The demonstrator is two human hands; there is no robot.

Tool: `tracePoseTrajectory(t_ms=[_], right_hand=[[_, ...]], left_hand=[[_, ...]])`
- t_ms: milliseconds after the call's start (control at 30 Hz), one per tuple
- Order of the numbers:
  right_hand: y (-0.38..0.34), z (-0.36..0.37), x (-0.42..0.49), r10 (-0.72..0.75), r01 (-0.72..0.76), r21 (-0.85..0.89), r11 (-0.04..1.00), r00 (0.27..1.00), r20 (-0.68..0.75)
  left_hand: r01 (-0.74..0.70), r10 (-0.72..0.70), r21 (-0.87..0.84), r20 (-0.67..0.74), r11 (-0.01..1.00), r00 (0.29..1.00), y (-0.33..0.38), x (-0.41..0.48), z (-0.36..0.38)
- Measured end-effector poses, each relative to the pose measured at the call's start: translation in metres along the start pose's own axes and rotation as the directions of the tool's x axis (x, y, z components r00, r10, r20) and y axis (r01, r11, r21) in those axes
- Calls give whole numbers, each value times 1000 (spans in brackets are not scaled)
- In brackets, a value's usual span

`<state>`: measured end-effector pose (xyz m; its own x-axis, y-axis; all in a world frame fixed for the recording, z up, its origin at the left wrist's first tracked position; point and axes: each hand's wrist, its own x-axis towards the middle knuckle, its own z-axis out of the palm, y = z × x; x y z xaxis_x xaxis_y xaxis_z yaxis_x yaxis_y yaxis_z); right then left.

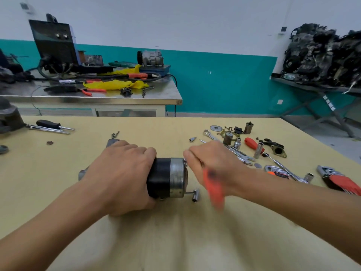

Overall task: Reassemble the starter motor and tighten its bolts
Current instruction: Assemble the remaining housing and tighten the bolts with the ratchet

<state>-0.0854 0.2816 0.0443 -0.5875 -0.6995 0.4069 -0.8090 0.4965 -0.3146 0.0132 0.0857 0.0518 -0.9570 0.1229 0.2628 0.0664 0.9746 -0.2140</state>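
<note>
The starter motor (166,178) lies on its side at the middle of the desk (175,241), left hand (121,173) wrapped tightly around its black body, right hand (213,163) curled round a blurred orange-handled tool (214,189) at the motor's right end.

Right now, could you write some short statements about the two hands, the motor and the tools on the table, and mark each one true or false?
1. The left hand grips the black cylindrical starter motor. True.
2. The motor stands upright on the pale wooden table. False: it lies on its side.
3. The right hand holds an orange-handled tool at the motor's silver end. True.
4. The black-handled screwdriver lies to the right of the motor. False: it lies far to the left.
</note>
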Motion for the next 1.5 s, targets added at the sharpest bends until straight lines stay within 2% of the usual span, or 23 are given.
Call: tracePoseTrajectory(t_ms=[33,100,200,300,400,500,633,733,833,933,1000,1133,1200,1267,1333,1400,1500], right_hand=[[4,3,-3,-115,108,-114,988,992,-59],[6,6,-5,-147,134,-130,982,985,-90],[3,10,-3,-25,34,77,996,993,-114],[-1,7,0,152,-146,186,972,988,-21],[-5,3,5,309,-316,286,905,948,68],[-14,-3,8,451,-484,325,812,875,175],[-18,-10,16,605,-704,273,656,706,367],[-21,-16,23,630,-780,254,571,615,473],[-24,-21,25,623,-807,249,536,577,528],[-24,-20,21,610,-794,297,530,600,518],[-22,-17,17,597,-750,340,567,659,458],[-10,-8,-1,579,-580,524,624,793,188],[-4,-1,-11,572,-446,657,609,820,27],[1,8,-20,588,-350,749,563,807,-65],[3,14,-26,561,-289,772,566,821,-104],[5,16,-30,509,-249,761,598,853,-120],[6,13,-32,498,-230,794,562,861,-103]], left_hand=[[0,0,4,2,1000,1000,0,0,0],[0,0,28,-5,1000,1000,0,2,1],[-5,5,40,-13,999,1000,1,2,2],[2,-1,42,-13,999,1000,0,2,4],[9,-7,51,-29,999,1000,0,2,3],[18,-16,47,-37,999,999,2,0,3],[26,-25,31,-18,999,1000,1,-1,3],[29,-29,21,7,999,1000,0,-1,1],[30,-30,3,11,1000,999,1,-2,1],[11,-12,-30,-43,999,999,6,-6,4],[-6,0,-68,-88,998,996,10,-8,6],[-31,21,-74,-125,997,992,11,-8,7],[-44,29,-111,-133,993,991,6,-8,6],[-24,-5,-193,-145,981,989,1,-7,3],[20,-73,-309,-160,951,984,-5,-7,2],[37,-140,-469,-187,883,972,-9,-6,1],[-25,-170,-666,-226,745,959,-10,-2,-3]])
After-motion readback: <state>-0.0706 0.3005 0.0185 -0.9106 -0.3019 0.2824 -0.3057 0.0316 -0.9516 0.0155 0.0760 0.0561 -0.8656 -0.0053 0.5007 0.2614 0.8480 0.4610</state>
